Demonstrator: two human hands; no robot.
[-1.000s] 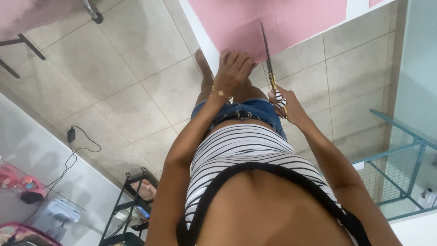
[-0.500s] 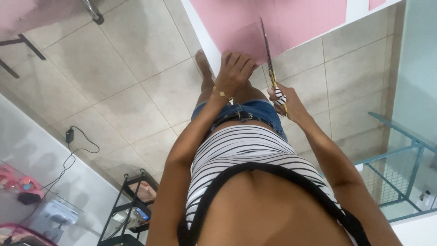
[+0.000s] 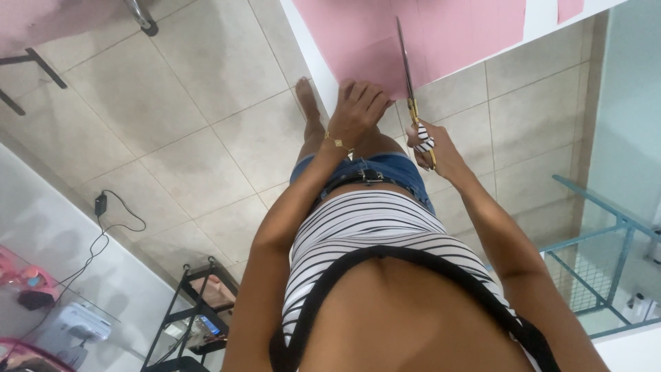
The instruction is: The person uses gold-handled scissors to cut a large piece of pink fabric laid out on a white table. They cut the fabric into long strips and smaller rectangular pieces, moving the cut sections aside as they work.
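Cutting pink sheet (image 3: 441, 34): scissors (image 3: 411, 89) apparently in right hand (image 3: 441, 148), left hand (image 3: 358, 107) flat.

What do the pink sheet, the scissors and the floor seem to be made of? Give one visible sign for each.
Pink sheet: probably fabric or paper, matte; it lies flat, with faint fold lines.
Scissors: metal, with long thin grey blades and gold-coloured handles in the right hand.
Floor: likely ceramic tile, beige squares with grout lines and slight sheen.

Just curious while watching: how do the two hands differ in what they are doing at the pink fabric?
The left hand lies flat, fingers spread, on the pink fabric; the right hand is curled around the scissors. The left wrist wears a thin gold bracelet; the right wrist looks bare. The left hand holds no tool; the right holds one. Both are at the fabric's near edge.
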